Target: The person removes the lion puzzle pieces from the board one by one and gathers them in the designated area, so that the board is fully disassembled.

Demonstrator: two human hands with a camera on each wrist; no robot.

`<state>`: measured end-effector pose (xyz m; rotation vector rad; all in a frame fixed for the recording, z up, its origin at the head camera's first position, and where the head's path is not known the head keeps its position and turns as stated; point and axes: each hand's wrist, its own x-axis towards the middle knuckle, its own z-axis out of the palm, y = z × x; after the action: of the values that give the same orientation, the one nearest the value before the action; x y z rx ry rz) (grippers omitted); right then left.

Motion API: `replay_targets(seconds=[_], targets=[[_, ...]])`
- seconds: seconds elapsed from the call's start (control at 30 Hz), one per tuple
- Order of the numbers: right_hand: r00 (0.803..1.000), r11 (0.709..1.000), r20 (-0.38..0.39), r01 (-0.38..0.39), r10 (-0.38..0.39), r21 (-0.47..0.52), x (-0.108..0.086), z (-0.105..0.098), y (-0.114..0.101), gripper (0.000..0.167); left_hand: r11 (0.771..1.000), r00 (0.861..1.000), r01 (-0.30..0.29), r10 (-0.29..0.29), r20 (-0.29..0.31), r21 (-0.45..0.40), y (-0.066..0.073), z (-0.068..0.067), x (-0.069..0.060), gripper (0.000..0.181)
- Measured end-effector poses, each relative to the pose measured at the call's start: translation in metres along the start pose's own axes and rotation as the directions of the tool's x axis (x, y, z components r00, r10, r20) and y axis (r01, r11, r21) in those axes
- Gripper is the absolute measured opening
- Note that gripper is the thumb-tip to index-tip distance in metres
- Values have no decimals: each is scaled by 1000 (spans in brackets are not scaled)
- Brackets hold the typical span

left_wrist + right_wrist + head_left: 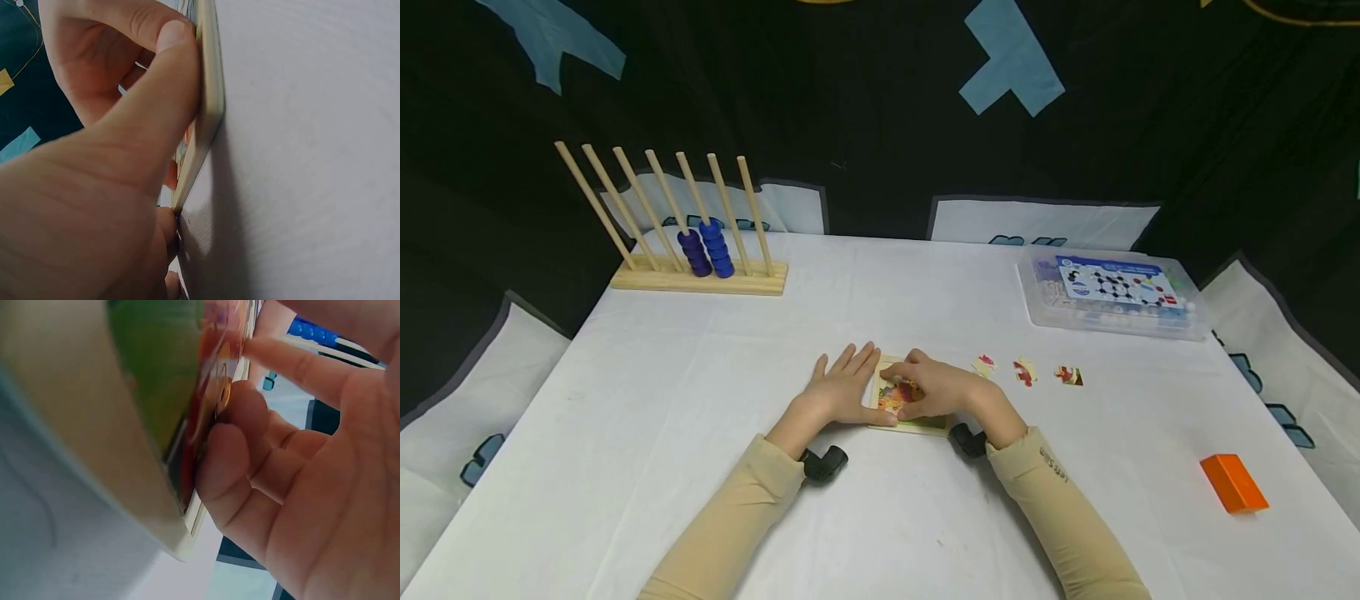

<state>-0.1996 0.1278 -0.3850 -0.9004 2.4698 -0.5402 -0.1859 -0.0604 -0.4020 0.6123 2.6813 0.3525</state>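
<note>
Grip: my left hand [842, 396] straight-fingered, thumb against tray [213, 69]; right hand [946, 387] touching puzzle [891, 398], can't tell if pinching. I should brace tray, press evenly.

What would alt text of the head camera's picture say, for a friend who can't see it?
A left hand and right hand touch a framed puzzle on a white table, three loose pieces to its right. Behind are an abacus at left and a clear box at right; an orange block lies far right.
</note>
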Motion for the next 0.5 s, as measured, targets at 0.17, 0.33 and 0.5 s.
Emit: replay_targets(seconds=[0.17, 0.33, 0.5], targets=[[999, 999, 4, 42, -43, 23, 1, 0, 0, 54, 1000, 1000, 2, -2, 7, -3, 0, -1, -1, 108], [997, 996, -3, 80, -80, 35, 2, 0, 2, 53, 1000, 1000, 0, 0, 5, -3, 0, -1, -1, 108], [994, 992, -15, 107, -106, 70, 4, 0, 4, 54, 1000, 1000, -3, 3, 8, -3, 0, -1, -1, 107]])
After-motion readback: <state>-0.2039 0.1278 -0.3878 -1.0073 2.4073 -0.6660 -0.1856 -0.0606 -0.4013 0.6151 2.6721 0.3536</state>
